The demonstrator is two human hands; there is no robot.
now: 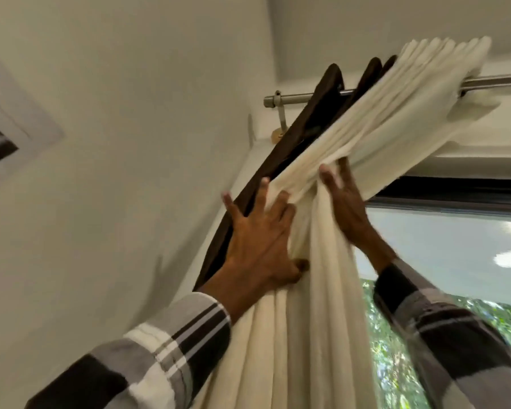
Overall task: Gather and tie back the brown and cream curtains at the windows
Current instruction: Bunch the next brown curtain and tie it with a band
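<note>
A cream curtain (375, 113) hangs in bunched pleats from a metal rod (301, 99) above the window. A dark brown curtain (313, 119) lies against its left side, nearest the wall. My left hand (260, 243) presses flat on the left of the bundle, fingers spread over brown and cream folds, thumb hooked into the cream cloth. My right hand (345, 202) reaches behind the cream folds from the right, fingers extended against the fabric. Between both hands the cream cloth is squeezed together, then falls in long pleats below.
A white wall fills the left, with a framed picture (9, 134) on it. The rod's bracket (279, 110) sits at its left end. The window (455, 261) at right shows a pale blind and green foliage outside.
</note>
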